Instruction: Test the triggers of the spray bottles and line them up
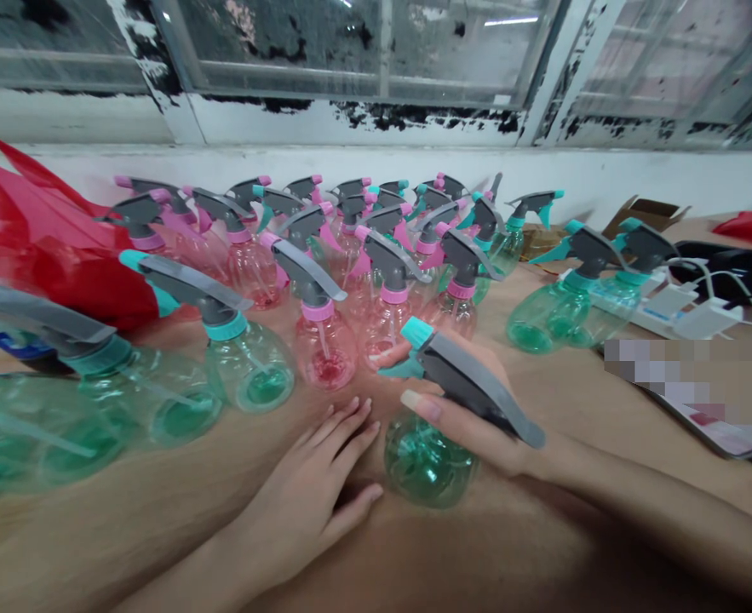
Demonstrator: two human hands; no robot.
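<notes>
My right hand (478, 426) is wrapped around the neck of a green spray bottle (430, 468) with a grey and teal trigger head. The bottle stands slightly tilted over the table in front of me. My left hand (324, 477) lies flat on the wooden table (235, 553), fingers stretched out, just left of that bottle and apart from it. Beyond my fingertips stands a pink spray bottle (325, 340). Left of it is another green spray bottle (251, 366) with a teal collar.
Several pink and green spray bottles crowd toward the wall. More green bottles (158, 392) stand at left, before a red plastic bag (37, 230). At right are two green bottles (542, 315), a white power strip (682, 306), a phone-like device (701, 409) and an open cardboard box (647, 217).
</notes>
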